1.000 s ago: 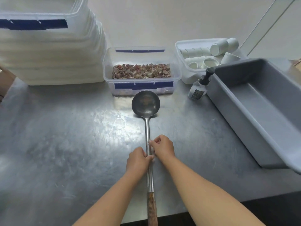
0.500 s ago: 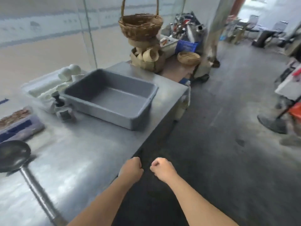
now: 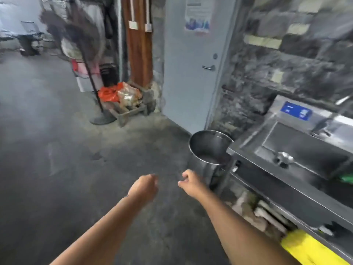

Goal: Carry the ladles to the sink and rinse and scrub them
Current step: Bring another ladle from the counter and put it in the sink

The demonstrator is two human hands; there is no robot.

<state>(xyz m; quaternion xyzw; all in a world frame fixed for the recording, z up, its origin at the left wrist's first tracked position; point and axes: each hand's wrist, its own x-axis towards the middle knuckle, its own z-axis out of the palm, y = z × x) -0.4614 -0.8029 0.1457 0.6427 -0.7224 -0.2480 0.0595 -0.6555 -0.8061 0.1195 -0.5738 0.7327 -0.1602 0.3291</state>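
The left hand (image 3: 144, 186) and right hand (image 3: 189, 181) are curled into loose fists, holding nothing; the sink (image 3: 298, 143) lies right of both, apart.

Floor (image 3: 57, 150): dark grey, blotchy concrete. Door (image 3: 191, 83): pale blue-grey. Poster (image 3: 197, 16) on it: white with blue and red print (too blurred to read). Panel (image 3: 139, 54) beside the door: reddish-brown wood grain. Wall (image 3: 286, 60): mottled black-grey stone, a few cream patches. Bag (image 3: 108, 93): orange-red. Sink (image 3: 298, 142) and pot (image 3: 206, 144): bare silver steel. Label (image 3: 296, 110) on the sink's back: blue, white marks. Slab (image 3: 309, 249) below the sink: bright yellow. Scrap (image 3: 346, 177) at the sink: green.
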